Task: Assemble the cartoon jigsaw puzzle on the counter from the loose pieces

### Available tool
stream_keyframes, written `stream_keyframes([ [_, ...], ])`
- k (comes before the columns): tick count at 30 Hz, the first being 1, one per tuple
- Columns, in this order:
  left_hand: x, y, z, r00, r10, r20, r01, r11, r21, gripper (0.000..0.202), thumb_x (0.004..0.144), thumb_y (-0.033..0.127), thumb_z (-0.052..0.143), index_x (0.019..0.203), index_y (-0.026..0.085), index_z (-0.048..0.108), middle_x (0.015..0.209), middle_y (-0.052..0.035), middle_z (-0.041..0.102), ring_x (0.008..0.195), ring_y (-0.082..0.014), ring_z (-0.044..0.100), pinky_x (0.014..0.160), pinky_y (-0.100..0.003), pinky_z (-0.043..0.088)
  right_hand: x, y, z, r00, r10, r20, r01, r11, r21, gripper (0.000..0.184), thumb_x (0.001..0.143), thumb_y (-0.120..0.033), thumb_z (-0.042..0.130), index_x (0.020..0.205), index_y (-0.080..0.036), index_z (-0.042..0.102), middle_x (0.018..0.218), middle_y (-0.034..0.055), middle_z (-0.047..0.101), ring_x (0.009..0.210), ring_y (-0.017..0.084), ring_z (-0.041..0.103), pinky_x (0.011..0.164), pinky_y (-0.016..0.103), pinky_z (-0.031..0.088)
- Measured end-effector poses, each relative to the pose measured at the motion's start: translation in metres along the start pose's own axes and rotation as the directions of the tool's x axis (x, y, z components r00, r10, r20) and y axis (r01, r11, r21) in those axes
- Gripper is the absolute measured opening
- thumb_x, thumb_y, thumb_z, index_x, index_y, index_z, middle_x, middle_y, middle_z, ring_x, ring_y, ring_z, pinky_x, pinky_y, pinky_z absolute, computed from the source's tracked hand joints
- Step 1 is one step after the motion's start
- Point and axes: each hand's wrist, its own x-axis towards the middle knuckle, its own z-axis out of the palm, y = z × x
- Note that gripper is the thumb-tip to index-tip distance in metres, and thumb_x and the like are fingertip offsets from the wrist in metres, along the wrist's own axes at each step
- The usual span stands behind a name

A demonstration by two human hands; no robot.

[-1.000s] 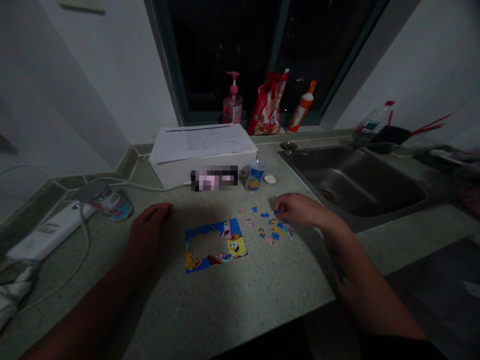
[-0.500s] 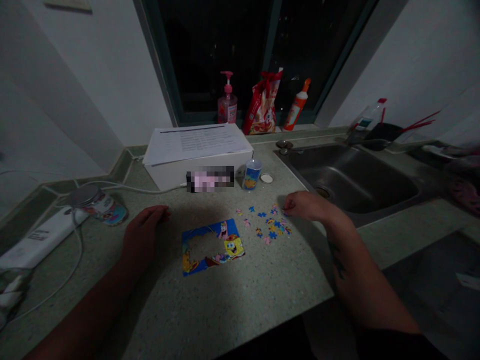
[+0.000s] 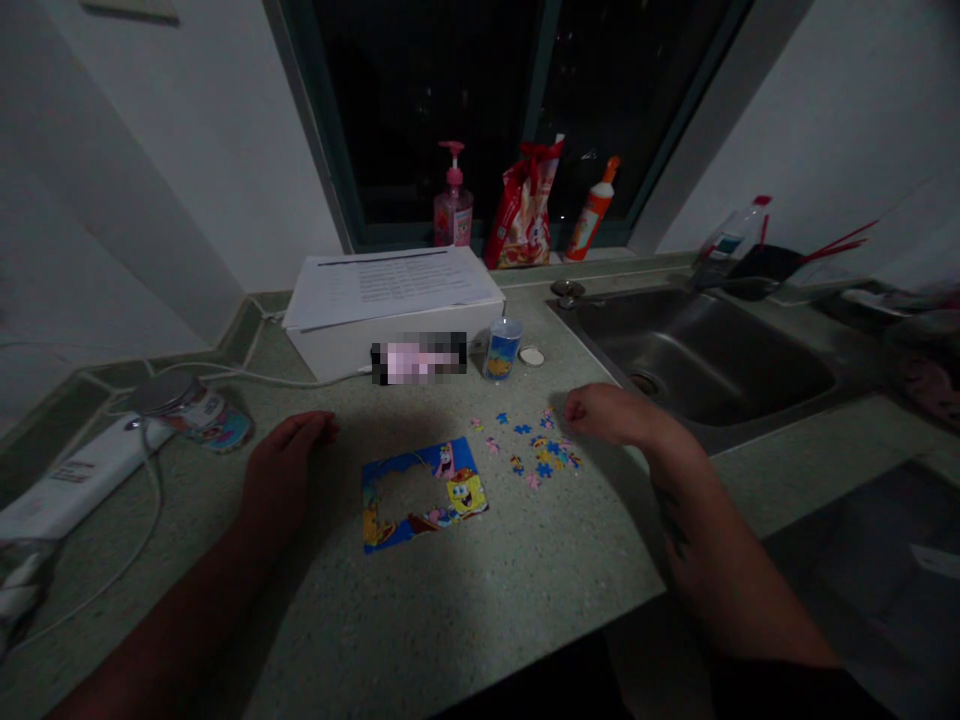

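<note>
Left hand (image 3: 289,455), right hand (image 3: 604,413): one pair, bare. Forearms (image 3: 720,545): two, uncovered. Tattoo (image 3: 674,525): one, dark, elongated, on right forearm; design too blurred to read. Sleeve (image 3: 780,690): black, right arm, partly in view.

1. Countertop (image 3: 450,620): speckled stone look, smooth, faint sheen.
2. Sink (image 3: 712,350), far right: grey metal, softly reflective.
3. Puzzle (image 3: 466,492), loose pieces (image 3: 545,468): printed card by the look, smooth-faced.
4. Paper (image 3: 397,283), far: matt; box (image 3: 330,350) beneath smooth, white.
5. Pump bottle (image 3: 453,215), far: clear plastic, glossy.
6. Red bag (image 3: 523,215) beside it: creased plastic film.
7. Jar (image 3: 214,420), left: transparent; lid (image 3: 161,393) dull metallic.
</note>
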Motion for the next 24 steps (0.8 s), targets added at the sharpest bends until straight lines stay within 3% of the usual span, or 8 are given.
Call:
stream_keyframes([
  [6, -0.002, 0.006, 0.001, 0.998, -0.054, -0.010, 0.054, 0.998, -0.037, 0.034, 0.082, 0.056, 0.069, 0.091, 0.025, 0.076, 0.094, -0.0073, 0.079, 0.100, -0.0319, 0.073, 0.096, -0.048, 0.056, 0.004, 0.001, 0.001, 0.991, -0.122, -0.051, 0.126, 0.988, 0.092, 0.024, 0.093, -0.016, 0.065, 0.105, -0.023, 0.085, 0.101, 0.0053, 0.086, 0.088, 0.021, 0.077, 0.078, 0.029, 0.054],
  [14, -0.003, 0.009, 0.002, 0.996, -0.087, -0.015, 0.086, 0.994, -0.069, 0.034, 0.079, 0.056, 0.071, 0.091, 0.025, 0.077, 0.093, -0.0066, 0.079, 0.099, -0.0310, 0.072, 0.099, -0.047, 0.055, 0.001, -0.010, -0.001, 0.989, -0.138, -0.060, 0.143, 0.987, 0.079, 0.041, 0.091, -0.017, 0.067, 0.129, -0.027, 0.080, 0.106, 0.0048, 0.085, 0.091, 0.022, 0.078, 0.082, 0.031, 0.056],
  [21, -0.002, 0.006, 0.002, 0.997, -0.075, -0.019, 0.074, 0.996, -0.058, 0.035, 0.080, 0.056, 0.070, 0.091, 0.024, 0.077, 0.093, -0.0064, 0.079, 0.101, -0.0313, 0.072, 0.102, -0.048, 0.053, 0.001, -0.005, -0.002, 0.992, -0.118, -0.036, 0.121, 0.987, 0.103, 0.028, 0.096, -0.018, 0.062, 0.113, -0.020, 0.084, 0.110, 0.0082, 0.085, 0.098, 0.023, 0.079, 0.085, 0.031, 0.056],
  [24, -0.002, 0.005, 0.001, 0.997, -0.073, -0.017, 0.072, 0.995, -0.063, 0.035, 0.080, 0.057, 0.071, 0.092, 0.025, 0.077, 0.093, -0.0058, 0.078, 0.101, -0.0309, 0.072, 0.100, -0.047, 0.054, 0.001, -0.007, -0.002, 0.991, -0.127, -0.030, 0.129, 0.987, 0.095, 0.034, 0.095, -0.017, 0.062, 0.123, -0.022, 0.081, 0.113, 0.0073, 0.085, 0.097, 0.022, 0.079, 0.086, 0.031, 0.055],
])
